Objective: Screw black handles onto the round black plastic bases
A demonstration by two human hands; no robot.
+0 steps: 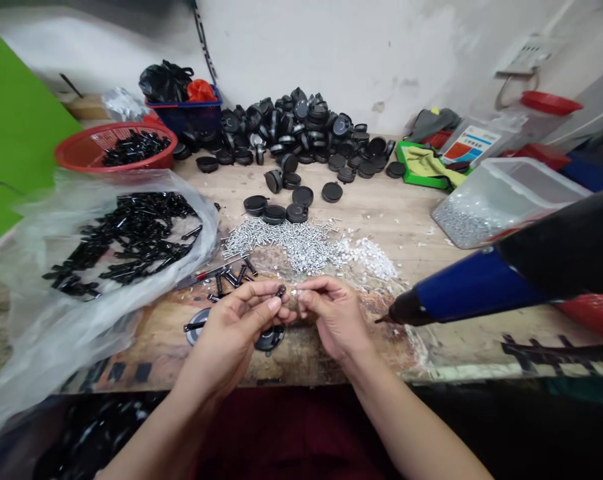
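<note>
So the biggest thing here is the worn wooden table [406, 220], scuffed and pale, with stuff all over it. On the left a crinkly clear plastic bag [41, 333] is spread out with a scatter of glossy black rods [131, 233] lying on it. At the back there's a huge heap of round black caps [301, 130], matte plastic, and a few have rolled forward toward the middle. From the right a fat blue and black tool [481, 287] pokes in with its pointed tip just beside the right hand, not touching. Behind it sits a see-through plastic tub [501, 193], tilted, with silvery bits in its low corner. Back left is a red mesh basket [81, 150] holding more black parts. Mid-table is a pile of shiny silver screws [291, 240], with little white bits [371, 257] next to it. Now the hands, both near the front edge. The left hand [231, 333] is curled narrow, thumb and fingers pinched on a small black piece [281, 291], held up just above a round black disc [269, 340] lying flat on the table. The right hand [336, 317] is also nearly closed, fingertips pinching a tiny pale bit [296, 292] right up against that black piece. It's too small to say what it is.
</note>
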